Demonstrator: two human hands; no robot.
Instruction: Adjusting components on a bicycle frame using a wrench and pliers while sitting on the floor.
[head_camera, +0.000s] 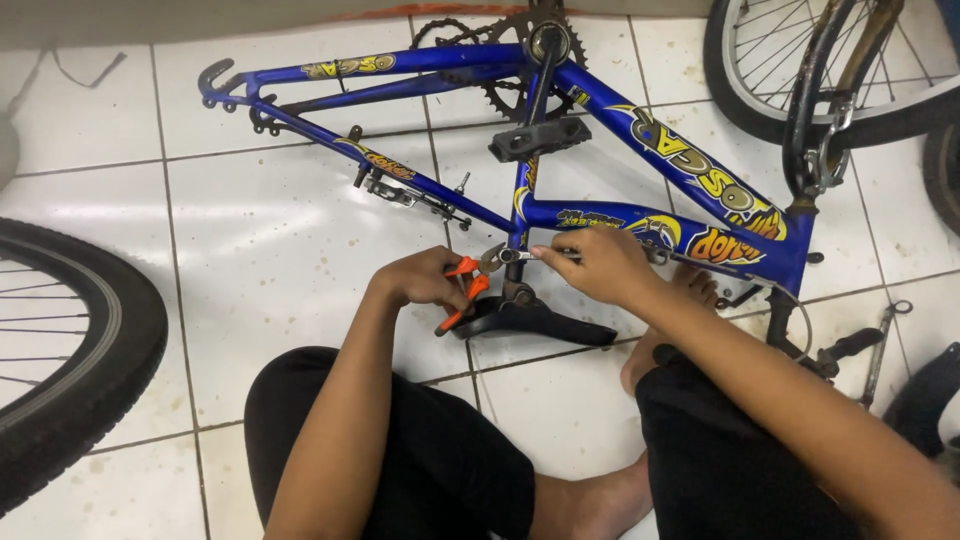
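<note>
Seated on white tiles, a person's left hand (425, 280) grips orange-handled pliers (462, 290) at the seat clamp (512, 258) of an upturned blue bicycle frame (600, 215); the right hand (600, 265), at three o'clock, closes on what may be a wrench (545, 256). The saddle (530, 320) remains fitted; both wheels are off.

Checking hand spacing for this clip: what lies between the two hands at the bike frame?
In the head view, the pliers' jaws and the seat clamp bolt lie between the left hand and right hand, above the saddle.

Bare tile left of the blue frame (640, 215) lies open; saddle (530, 318) and pedal (540, 138) crowd the middle
</note>
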